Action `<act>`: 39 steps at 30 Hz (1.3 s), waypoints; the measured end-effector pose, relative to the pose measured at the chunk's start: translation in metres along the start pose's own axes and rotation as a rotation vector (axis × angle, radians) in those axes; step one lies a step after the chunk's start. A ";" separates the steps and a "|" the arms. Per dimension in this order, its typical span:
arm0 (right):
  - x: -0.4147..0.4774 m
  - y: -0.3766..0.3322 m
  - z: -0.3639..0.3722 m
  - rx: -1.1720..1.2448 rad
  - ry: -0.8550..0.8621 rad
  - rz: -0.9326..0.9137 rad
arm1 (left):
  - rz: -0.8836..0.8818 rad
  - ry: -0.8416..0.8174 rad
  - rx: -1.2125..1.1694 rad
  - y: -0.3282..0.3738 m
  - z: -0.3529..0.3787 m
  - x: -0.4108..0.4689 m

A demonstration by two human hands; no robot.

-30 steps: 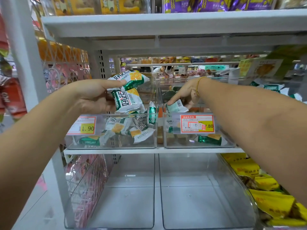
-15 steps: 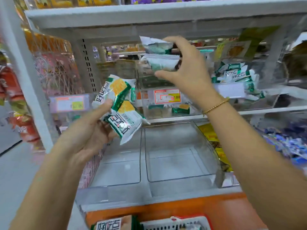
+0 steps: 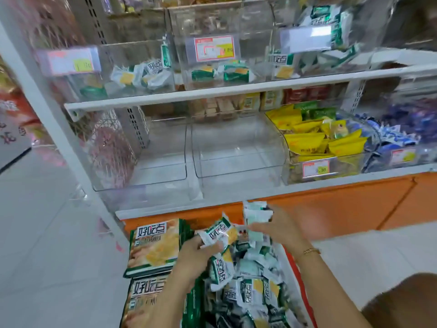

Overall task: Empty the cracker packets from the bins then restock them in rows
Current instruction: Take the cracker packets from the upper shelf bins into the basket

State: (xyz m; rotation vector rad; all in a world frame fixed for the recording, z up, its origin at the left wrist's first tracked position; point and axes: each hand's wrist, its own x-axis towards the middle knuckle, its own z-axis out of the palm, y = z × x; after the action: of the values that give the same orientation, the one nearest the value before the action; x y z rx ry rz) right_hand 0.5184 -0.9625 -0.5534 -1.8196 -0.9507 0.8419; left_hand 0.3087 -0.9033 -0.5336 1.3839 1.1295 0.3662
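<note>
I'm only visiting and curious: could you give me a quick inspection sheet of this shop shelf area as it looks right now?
Surface: white shelf carrying clear upper bins.
Job's things: a few cracker packets lie in the upper bins; two lower bins hold nothing; a packet pile sits low in front of the shelf.
Clutter: large cracker bags beside the pile.
Grippers: left hand grips printed packets; right hand grips pale packets, both above the pile.
Cables: nothing seen.
Surroundings: yellow packets and blue packets in neighbouring bins; tiled floor.
</note>
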 end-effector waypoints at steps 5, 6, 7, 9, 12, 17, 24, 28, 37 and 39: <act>-0.016 0.082 0.026 -0.123 -0.101 0.220 | -0.172 -0.211 0.439 -0.070 0.036 0.025; -0.020 0.082 0.028 -0.164 -0.111 0.224 | -0.198 -0.232 0.476 -0.078 0.041 0.026; -0.022 0.083 0.030 -0.213 -0.132 0.230 | -0.194 -0.259 0.548 -0.085 0.045 0.028; -0.021 0.088 0.033 -0.269 -0.183 0.223 | -0.214 -0.283 0.672 -0.096 0.052 0.028; -0.020 0.089 0.031 -0.274 -0.221 0.221 | -0.256 -0.307 0.738 -0.105 0.054 0.035; -0.021 0.058 0.016 -0.147 -0.081 0.126 | -0.060 -0.102 0.686 -0.051 0.040 0.039; -0.016 -0.134 -0.078 -0.064 0.326 -0.477 | 0.781 0.330 0.504 0.171 -0.004 0.005; -0.006 -0.235 -0.157 -0.186 0.491 -0.711 | 1.124 0.325 0.471 0.277 -0.001 -0.010; 0.095 -0.334 -0.292 -0.850 0.435 -0.124 | 1.081 0.356 1.085 0.376 0.011 0.050; 0.116 -0.336 -0.299 -0.870 0.249 0.123 | 1.072 0.334 1.126 0.378 0.015 0.054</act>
State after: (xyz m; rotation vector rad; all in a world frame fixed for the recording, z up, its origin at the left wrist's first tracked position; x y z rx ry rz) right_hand 0.7375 -0.8762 -0.1531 -2.6626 -1.1415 0.2389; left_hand 0.4947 -0.7828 -0.2224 3.0051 0.7216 0.7928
